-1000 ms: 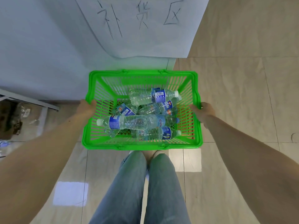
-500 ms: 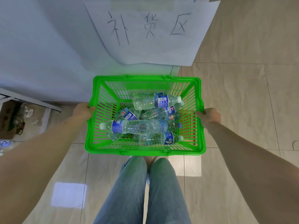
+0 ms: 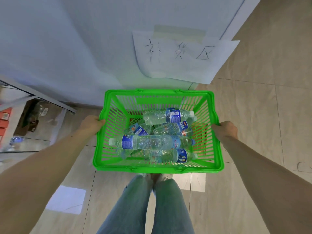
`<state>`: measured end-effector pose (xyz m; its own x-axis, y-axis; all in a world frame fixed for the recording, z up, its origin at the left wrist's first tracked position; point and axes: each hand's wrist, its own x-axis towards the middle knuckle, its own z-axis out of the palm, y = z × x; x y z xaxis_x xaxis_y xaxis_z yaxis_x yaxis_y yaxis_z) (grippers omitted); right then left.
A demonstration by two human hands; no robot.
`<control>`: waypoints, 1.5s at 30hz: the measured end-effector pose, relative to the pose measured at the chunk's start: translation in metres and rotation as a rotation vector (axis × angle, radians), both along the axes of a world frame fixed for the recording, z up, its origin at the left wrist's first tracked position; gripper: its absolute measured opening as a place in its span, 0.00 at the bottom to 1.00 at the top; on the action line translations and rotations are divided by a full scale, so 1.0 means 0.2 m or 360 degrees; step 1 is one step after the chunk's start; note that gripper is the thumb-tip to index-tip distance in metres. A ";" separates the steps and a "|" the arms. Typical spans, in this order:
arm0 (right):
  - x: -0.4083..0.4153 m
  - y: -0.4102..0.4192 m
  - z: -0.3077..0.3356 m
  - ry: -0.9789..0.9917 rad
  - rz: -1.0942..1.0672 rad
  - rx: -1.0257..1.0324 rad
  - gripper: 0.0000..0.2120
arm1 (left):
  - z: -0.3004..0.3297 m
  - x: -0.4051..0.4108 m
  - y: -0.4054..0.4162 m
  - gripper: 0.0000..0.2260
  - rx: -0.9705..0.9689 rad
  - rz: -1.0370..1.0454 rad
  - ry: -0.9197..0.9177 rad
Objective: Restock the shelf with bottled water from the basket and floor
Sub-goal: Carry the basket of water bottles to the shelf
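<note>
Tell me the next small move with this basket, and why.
Probably carry the green basket toward the shelf frame at the left. Both the left hand and the right hand grip its side rims, the water bottles lie loose inside, and none is shelved yet.

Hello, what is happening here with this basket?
A person grips a green plastic slatted basket, with the left hand on its left rim and the right hand on its right rim. Several clear plastic water bottles with blue labels lie inside. None has been taken out yet.
</note>
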<state>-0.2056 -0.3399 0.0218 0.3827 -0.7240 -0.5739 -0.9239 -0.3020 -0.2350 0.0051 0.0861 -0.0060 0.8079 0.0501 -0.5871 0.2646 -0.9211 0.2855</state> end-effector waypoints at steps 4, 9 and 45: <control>0.02 0.11 0.14 -0.0009 0.0020 -0.0031 0.13 | 0.17 -0.06 0.11 0.18 0.0085 0.0019 -0.0078; 0.04 0.28 0.25 -0.0102 0.0060 -0.0111 0.19 | 0.30 -0.16 0.32 0.22 0.0020 0.0168 -0.0160; 0.21 2.74 0.43 -0.0132 0.0606 -0.0042 0.31 | 0.55 -1.09 2.94 0.25 0.0030 0.1125 -0.0248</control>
